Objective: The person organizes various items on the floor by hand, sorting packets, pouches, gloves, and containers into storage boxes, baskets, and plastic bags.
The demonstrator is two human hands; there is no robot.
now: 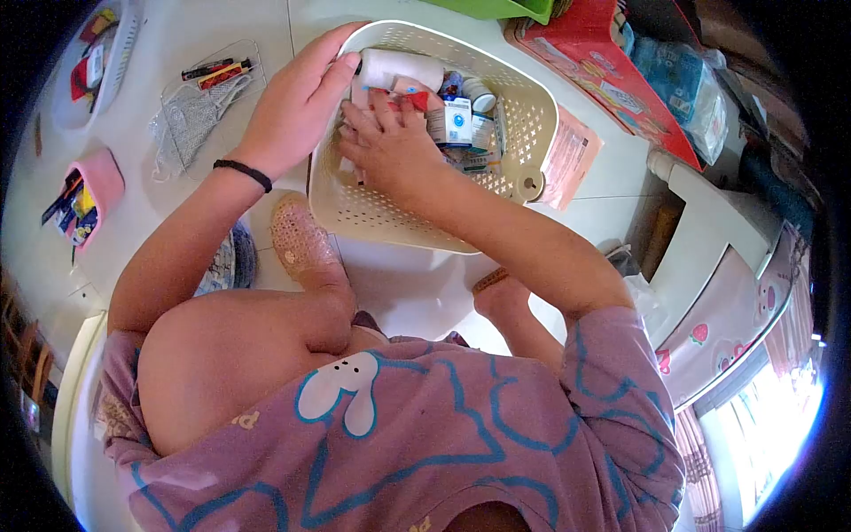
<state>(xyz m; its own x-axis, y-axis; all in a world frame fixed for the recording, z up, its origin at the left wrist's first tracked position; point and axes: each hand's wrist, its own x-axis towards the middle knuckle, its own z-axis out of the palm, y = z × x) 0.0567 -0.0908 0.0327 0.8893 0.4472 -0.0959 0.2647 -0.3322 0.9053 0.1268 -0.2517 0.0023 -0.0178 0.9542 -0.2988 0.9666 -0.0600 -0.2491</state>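
Note:
A cream perforated plastic basket (425, 229) stands tilted on the floor before me. My left hand (306, 106) grips its left rim, thumb over the edge, with a black band round the wrist. Inside the basket, my right hand (390, 146) lies with fingers spread over the contents at the left side; what is under the palm is hidden. Near its fingertips are a white roll (402, 68) and a red packet (415, 100). Right of the fingers sit a white-and-blue box (454, 122) and a white-capped bottle (480, 95).
On the left floor are a wire rack (213, 115) with a silvery mesh piece, a pink cup (99, 182) of packets, and a white tray (113, 71). A red box (603, 84) and a white cabinet (709, 208) stand right. A pinkish sheet (572, 160) lies beside the basket.

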